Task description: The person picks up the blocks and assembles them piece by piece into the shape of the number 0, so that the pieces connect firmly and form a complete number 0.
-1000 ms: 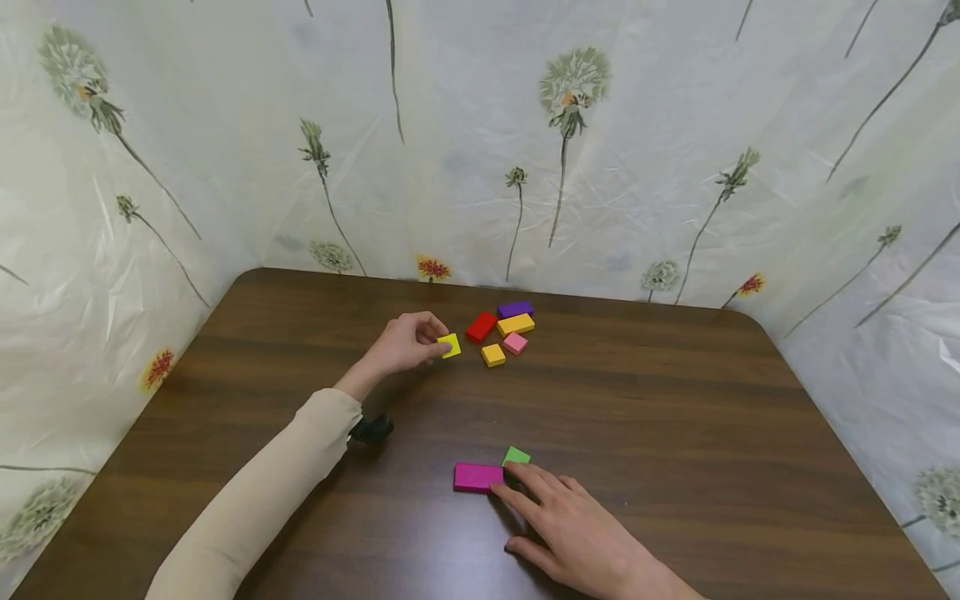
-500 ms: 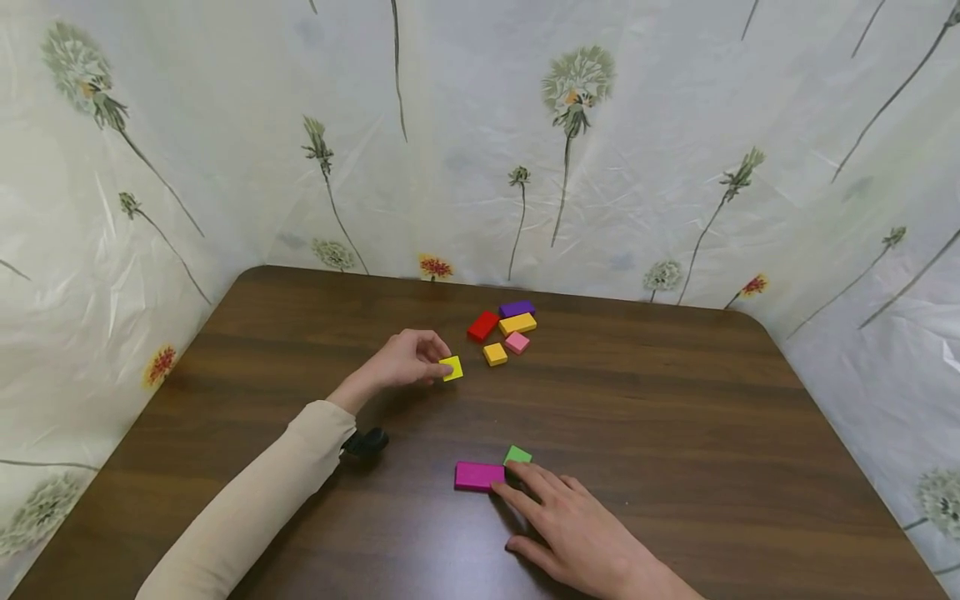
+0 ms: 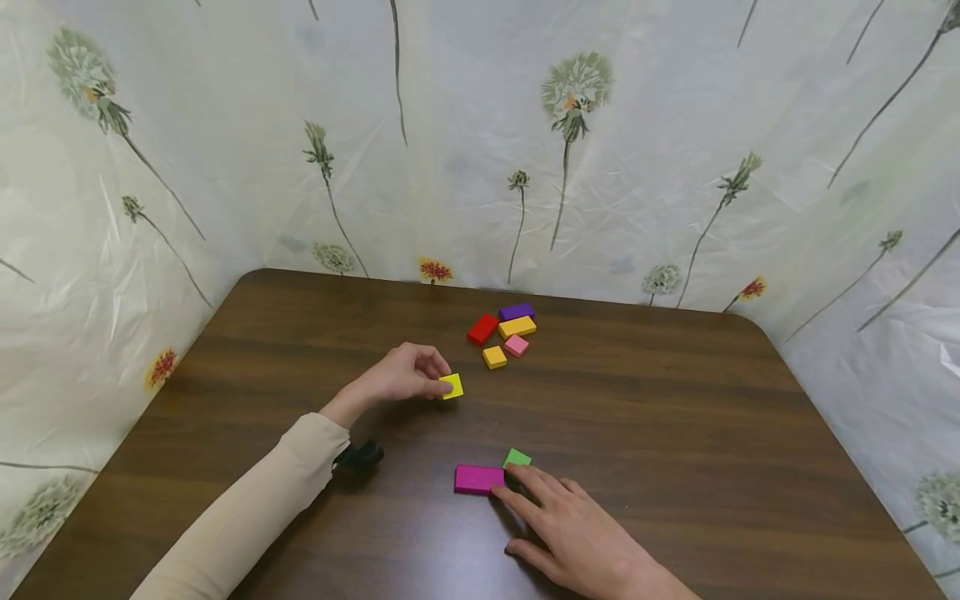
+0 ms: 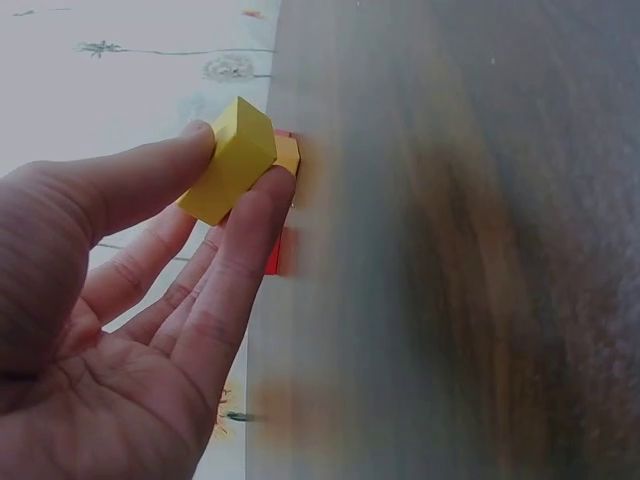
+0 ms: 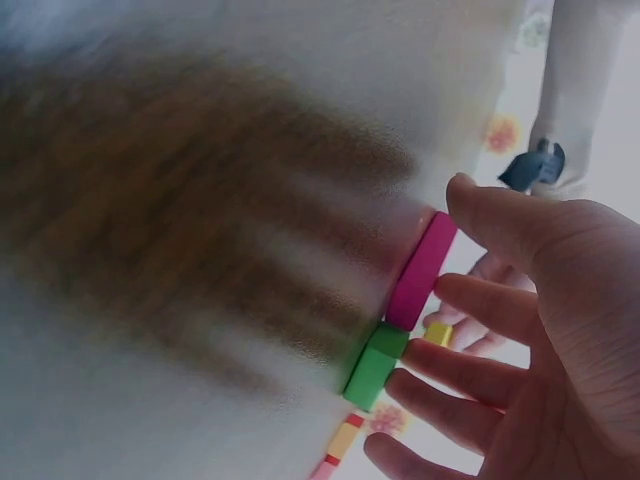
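My left hand (image 3: pixel 408 375) pinches a yellow block (image 4: pixel 232 160) between thumb and fingertip, held above the table at centre left. In the head view that yellow block (image 3: pixel 452 387) shows its square face. My right hand (image 3: pixel 573 529) lies low over the near table, its fingers spread. Its fingertips touch a magenta block (image 3: pixel 477 478) and a green block (image 3: pixel 517 457), which lie corner to corner. The right wrist view shows the magenta block (image 5: pixel 422 270) and the green block (image 5: pixel 376 366) end to end beside the fingertips.
Towards the back of the table (image 3: pixel 660 400) lie a red block (image 3: pixel 483 328), a purple block (image 3: pixel 517 312), an orange-yellow long block (image 3: pixel 517 327), a pink block (image 3: pixel 516 346) and a small orange-yellow block (image 3: pixel 494 357). A flowered sheet (image 3: pixel 465 150) hangs behind and at the sides.
My left hand has drawn the yellow block back towards the near side, away from the group of blocks. My right hand and the magenta and green blocks have stayed in place.
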Demonstrator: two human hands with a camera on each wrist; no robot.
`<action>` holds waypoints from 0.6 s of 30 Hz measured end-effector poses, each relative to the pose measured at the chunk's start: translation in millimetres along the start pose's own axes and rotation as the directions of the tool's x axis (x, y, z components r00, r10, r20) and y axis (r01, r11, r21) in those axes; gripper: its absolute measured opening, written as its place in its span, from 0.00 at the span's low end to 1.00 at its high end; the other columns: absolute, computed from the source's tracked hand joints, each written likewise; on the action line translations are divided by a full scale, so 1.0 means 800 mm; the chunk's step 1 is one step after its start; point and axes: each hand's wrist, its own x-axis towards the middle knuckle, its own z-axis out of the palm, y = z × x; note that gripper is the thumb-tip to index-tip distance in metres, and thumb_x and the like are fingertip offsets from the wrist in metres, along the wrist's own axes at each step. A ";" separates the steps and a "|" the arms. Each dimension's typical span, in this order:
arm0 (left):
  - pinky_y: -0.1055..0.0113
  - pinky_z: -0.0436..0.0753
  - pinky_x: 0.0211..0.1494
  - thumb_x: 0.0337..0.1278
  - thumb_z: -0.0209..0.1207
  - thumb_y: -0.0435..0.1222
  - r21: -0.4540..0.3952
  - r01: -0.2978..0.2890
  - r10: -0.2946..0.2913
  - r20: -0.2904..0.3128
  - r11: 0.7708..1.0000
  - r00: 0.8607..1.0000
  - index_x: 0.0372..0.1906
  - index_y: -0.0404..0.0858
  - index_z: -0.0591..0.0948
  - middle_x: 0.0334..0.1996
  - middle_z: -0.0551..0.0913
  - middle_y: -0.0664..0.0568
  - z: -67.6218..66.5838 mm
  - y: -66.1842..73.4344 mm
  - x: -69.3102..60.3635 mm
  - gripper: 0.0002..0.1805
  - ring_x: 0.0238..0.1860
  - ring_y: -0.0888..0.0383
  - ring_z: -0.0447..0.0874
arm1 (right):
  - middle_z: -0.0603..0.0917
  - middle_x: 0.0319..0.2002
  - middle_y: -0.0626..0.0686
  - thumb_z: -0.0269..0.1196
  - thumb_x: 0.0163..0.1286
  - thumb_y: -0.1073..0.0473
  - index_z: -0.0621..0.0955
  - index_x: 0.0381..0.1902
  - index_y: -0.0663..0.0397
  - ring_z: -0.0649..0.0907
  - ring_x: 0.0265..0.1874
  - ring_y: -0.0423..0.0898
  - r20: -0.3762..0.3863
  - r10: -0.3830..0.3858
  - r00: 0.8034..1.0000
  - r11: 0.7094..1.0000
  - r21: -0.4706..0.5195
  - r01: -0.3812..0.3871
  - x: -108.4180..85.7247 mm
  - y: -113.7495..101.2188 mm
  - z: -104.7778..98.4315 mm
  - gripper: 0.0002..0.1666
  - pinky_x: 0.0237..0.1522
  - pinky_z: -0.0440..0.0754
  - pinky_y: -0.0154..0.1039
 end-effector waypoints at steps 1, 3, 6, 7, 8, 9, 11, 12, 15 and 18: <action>0.60 0.84 0.39 0.56 0.68 0.33 -0.003 0.003 -0.003 0.002 1.000 1.000 0.42 0.34 0.81 0.34 0.83 0.47 0.001 0.000 -0.001 0.11 0.31 0.53 0.83 | 0.66 0.69 0.53 0.54 0.71 0.34 0.69 0.71 0.44 0.71 0.64 0.51 0.002 0.002 1.000 1.000 0.000 -0.002 0.000 0.000 0.000 0.37 0.55 0.74 0.55; 0.61 0.84 0.40 0.55 0.68 0.33 -0.010 0.008 -0.008 0.003 1.000 1.000 0.42 0.35 0.81 0.34 0.83 0.47 0.002 0.001 -0.003 0.11 0.31 0.53 0.83 | 0.66 0.70 0.53 0.54 0.71 0.34 0.69 0.71 0.43 0.71 0.64 0.51 0.007 0.005 1.000 1.000 -0.003 -0.005 0.000 0.000 0.000 0.37 0.55 0.74 0.55; 0.61 0.84 0.40 0.55 0.69 0.33 -0.025 0.026 -0.026 0.002 0.999 1.000 0.42 0.35 0.81 0.35 0.83 0.47 0.003 0.001 -0.005 0.11 0.32 0.53 0.83 | 0.65 0.70 0.53 0.54 0.71 0.34 0.69 0.71 0.44 0.71 0.65 0.51 0.008 0.005 1.000 1.000 -0.003 -0.005 0.000 -0.001 -0.001 0.36 0.55 0.74 0.55; 0.61 0.84 0.40 0.55 0.69 0.33 -0.029 0.029 -0.028 0.003 0.999 1.000 0.42 0.35 0.81 0.35 0.83 0.47 0.003 0.001 -0.006 0.11 0.32 0.53 0.83 | 0.65 0.70 0.54 0.54 0.71 0.34 0.69 0.71 0.44 0.71 0.64 0.51 0.007 0.004 1.000 1.000 -0.005 -0.004 -0.001 -0.001 -0.001 0.36 0.55 0.74 0.55; 0.61 0.84 0.40 0.55 0.69 0.32 -0.034 0.030 -0.030 0.004 0.999 1.000 0.42 0.35 0.81 0.35 0.83 0.47 0.003 0.001 -0.007 0.11 0.32 0.53 0.83 | 0.65 0.70 0.54 0.54 0.71 0.34 0.69 0.71 0.44 0.71 0.64 0.51 0.005 0.002 1.000 1.000 -0.005 -0.002 -0.001 -0.001 -0.001 0.36 0.55 0.74 0.55; 0.61 0.84 0.40 0.55 0.69 0.32 -0.035 0.030 -0.030 0.005 0.999 1.000 0.42 0.35 0.81 0.34 0.83 0.47 0.004 0.001 -0.007 0.11 0.32 0.53 0.83 | 0.66 0.70 0.54 0.54 0.71 0.34 0.70 0.71 0.44 0.71 0.64 0.51 0.001 0.000 1.000 1.000 -0.005 0.000 -0.001 -0.001 -0.001 0.36 0.55 0.75 0.54; 0.60 0.84 0.40 0.55 0.69 0.32 -0.037 0.025 -0.025 0.010 0.999 1.000 0.42 0.35 0.81 0.34 0.83 0.47 0.004 0.001 -0.010 0.11 0.31 0.53 0.83 | 0.66 0.70 0.54 0.55 0.71 0.35 0.70 0.71 0.44 0.71 0.64 0.51 -0.001 -0.001 1.000 1.000 -0.003 0.001 -0.001 -0.001 -0.001 0.36 0.55 0.75 0.54; 0.60 0.84 0.40 0.55 0.68 0.33 -0.037 0.020 -0.020 0.015 0.999 1.000 0.42 0.34 0.81 0.34 0.83 0.47 0.004 0.001 -0.011 0.11 0.31 0.53 0.83 | 0.66 0.70 0.54 0.55 0.71 0.35 0.70 0.71 0.45 0.71 0.64 0.51 -0.002 -0.001 1.000 1.000 -0.002 0.001 -0.001 -0.001 -0.001 0.36 0.55 0.75 0.54; 0.59 0.83 0.40 0.55 0.68 0.33 -0.037 0.009 -0.008 0.027 0.999 1.000 0.42 0.34 0.81 0.34 0.83 0.47 0.005 0.002 -0.015 0.11 0.31 0.54 0.83 | 0.66 0.70 0.53 0.54 0.71 0.34 0.70 0.70 0.44 0.72 0.64 0.51 0.001 0.001 1.000 1.000 -0.003 -0.001 -0.001 -0.001 -0.001 0.36 0.54 0.75 0.54; 0.58 0.83 0.40 0.55 0.69 0.33 -0.041 0.008 -0.006 0.037 0.999 0.999 0.42 0.34 0.81 0.34 0.83 0.47 0.005 0.003 -0.019 0.12 0.31 0.54 0.82 | 0.66 0.70 0.53 0.54 0.71 0.34 0.70 0.70 0.44 0.71 0.64 0.51 0.002 0.002 1.000 1.000 -0.004 -0.002 -0.001 -0.001 0.000 0.36 0.54 0.75 0.54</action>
